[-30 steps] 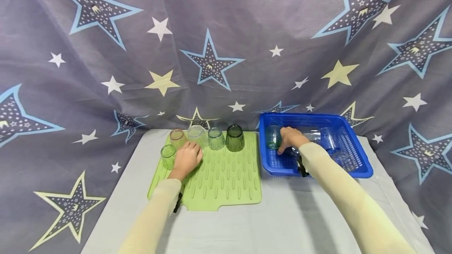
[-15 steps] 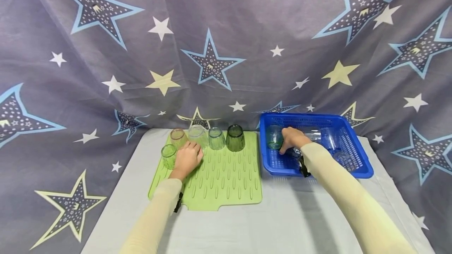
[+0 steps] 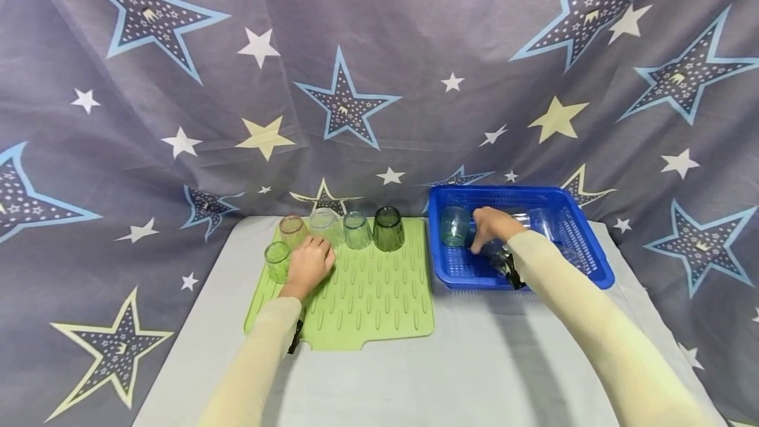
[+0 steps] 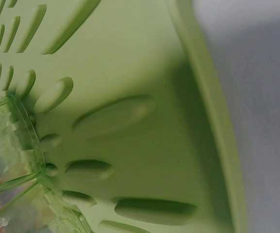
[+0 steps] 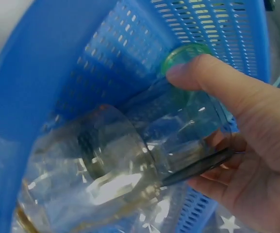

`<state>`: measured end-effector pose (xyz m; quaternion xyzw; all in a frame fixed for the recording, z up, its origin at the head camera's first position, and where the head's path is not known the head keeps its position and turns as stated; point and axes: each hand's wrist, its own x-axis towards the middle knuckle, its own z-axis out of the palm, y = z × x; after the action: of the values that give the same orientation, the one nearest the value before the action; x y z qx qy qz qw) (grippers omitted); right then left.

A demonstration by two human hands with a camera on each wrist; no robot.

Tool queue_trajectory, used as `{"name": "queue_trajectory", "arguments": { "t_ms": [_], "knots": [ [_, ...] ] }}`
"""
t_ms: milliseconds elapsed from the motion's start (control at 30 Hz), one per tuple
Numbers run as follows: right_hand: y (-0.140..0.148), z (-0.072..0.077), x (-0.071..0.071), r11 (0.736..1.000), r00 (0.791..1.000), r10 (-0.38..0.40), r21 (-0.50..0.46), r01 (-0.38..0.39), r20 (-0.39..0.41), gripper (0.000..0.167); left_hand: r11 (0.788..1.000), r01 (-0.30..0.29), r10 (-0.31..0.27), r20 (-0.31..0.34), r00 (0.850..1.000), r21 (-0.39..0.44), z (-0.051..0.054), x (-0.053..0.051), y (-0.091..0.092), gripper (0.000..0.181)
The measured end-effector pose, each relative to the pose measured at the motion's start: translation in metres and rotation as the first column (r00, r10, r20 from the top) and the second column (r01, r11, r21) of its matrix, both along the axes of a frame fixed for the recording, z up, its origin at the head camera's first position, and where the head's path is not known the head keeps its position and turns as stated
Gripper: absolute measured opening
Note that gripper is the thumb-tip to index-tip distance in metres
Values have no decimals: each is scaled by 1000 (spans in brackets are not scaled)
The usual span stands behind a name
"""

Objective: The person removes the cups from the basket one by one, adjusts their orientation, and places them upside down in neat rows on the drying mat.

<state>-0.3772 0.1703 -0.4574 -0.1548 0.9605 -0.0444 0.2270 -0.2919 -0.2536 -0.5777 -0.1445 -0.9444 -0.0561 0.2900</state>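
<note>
In the head view my left hand, fingers bent, is low over the green drying mat, close to a pink glass and a clear glass. The left wrist view shows a glass beside a sliver of skin; whether the hand grips it is hidden. My right hand reaches into the blue basket. Its thumb and fingers lie around a clear bluish glass, lying tilted in the right wrist view. Another clear glass lies against that one.
A green glass, a light blue glass and a dark glass stand on the mat. Another glass stands at the basket's left end, and more clear glasses lie to the right. Behind hangs a star-patterned cloth.
My right hand has shifted slightly to the right within the basket and turned a little. The left hand stays in place on the mat. The whole head view has shifted slightly.
</note>
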Motion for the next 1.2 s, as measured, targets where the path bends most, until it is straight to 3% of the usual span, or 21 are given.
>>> {"name": "queue_trajectory", "arguments": {
  "t_ms": [233, 300, 467, 533, 833, 1200],
  "knots": [
    [3, 18, 3, 1000, 1000, 0, 6, 0, 3, 44, 1000, -4, 4, -8, 1000, -5, -1, -1, -1, 12],
    [3, 21, 3, 1000, 1000, 11, 19, -11, 4, 50, 1000, -3, 3, -11, 1000, -5, 0, -2, -2, 12],
    [5, 22, 8, 999, 999, 31, -9, -31, 32, 84, 1000, 1, -1, -9, 1000, -3, 1, -2, -2, 13],
    [6, 21, 10, 999, 999, 37, -35, -36, 38, 87, 1000, 2, -2, -6, 1000, 0, 1, -1, -1, 13],
    [17, 14, 15, 989, 997, 70, -130, -64, 41, 81, 1000, -12, 12, 19, 1000, -3, 2, 2, 1, 14],
    [20, 16, 17, 986, 999, 47, -160, -45, 8, 80, 1000, -25, 26, 22, 999, -7, 2, 1, 2, 13]
  ]
}}
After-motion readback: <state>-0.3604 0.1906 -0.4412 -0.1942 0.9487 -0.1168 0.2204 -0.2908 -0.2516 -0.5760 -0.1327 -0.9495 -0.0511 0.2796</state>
